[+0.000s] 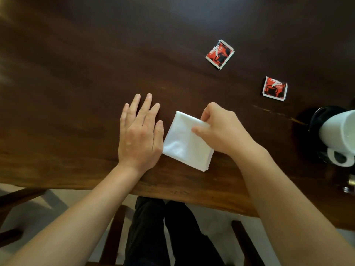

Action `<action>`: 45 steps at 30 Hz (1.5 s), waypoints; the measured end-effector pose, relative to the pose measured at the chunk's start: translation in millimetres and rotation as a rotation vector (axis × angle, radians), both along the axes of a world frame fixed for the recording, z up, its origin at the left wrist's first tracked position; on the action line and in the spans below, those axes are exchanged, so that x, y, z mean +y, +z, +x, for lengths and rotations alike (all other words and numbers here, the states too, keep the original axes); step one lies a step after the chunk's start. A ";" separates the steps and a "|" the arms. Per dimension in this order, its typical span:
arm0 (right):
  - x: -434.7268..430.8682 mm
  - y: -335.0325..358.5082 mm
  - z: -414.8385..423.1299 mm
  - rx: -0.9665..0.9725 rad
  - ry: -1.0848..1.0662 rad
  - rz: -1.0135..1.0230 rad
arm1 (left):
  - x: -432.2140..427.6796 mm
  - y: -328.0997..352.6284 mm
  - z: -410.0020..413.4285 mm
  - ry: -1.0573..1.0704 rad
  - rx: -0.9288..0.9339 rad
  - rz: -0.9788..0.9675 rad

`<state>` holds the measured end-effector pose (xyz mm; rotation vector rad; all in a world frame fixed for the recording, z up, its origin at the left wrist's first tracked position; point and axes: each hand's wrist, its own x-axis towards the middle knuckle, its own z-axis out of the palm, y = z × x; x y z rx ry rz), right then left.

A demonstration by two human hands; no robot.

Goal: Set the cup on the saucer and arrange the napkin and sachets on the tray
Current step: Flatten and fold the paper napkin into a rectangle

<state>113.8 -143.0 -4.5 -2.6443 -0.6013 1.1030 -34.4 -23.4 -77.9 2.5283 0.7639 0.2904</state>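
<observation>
A folded white napkin (184, 143) lies near the front edge of the dark wooden table (76, 73). My right hand (221, 129) pinches its right edge between thumb and fingers. My left hand (140, 131) rests flat on the table just left of the napkin, fingers spread, touching its left edge. Two red and black sachets lie farther back: one (220, 54) at centre right, the other (274, 88) nearer the right. A white cup (340, 135) stands on a dark saucer (317, 116) at the right edge, partly cut off. No tray is in view.
The table's front edge runs across below my wrists. Under it are my dark trousers (169, 233) and wooden chair parts (113, 237). A small metallic object (350, 184) shows at the far right edge.
</observation>
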 end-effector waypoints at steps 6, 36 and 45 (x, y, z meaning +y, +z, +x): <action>-8.3 6.1 -3.2 0.314 -0.074 0.029 | 5.9 0.0 -2.9 -0.008 -0.158 -0.151; -95.5 173.3 -88.7 0.641 -0.887 0.862 | -32.5 227.0 32.9 0.129 0.325 -1.485; -91.2 178.8 -92.2 0.151 -1.059 0.696 | -74.9 249.4 36.2 -0.135 0.038 -0.824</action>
